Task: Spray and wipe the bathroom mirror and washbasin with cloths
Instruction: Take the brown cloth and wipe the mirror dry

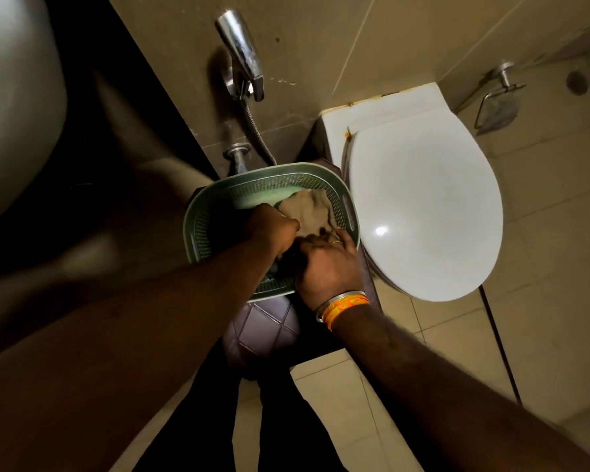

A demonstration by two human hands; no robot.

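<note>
Both your hands are down in the green basket (198, 229), which sits on a dark stool (269, 332) just left of the closed toilet (423, 212). Your left hand (273, 229) is curled shut over something in the basket; what it pinches is hidden by the knuckles. Your right hand (327, 264) has its grip pressed onto dark material near the basket's near edge, fingers bent; whether it truly holds it, I cannot tell. A tan cloth (310, 209) lies in the far right of the basket, touching both hands. The washbasin (17, 107) shows only its underside at far left. No mirror or spray bottle is visible. Judgement: you are at the fetching stage; spraying and wiping all remain.
</note>
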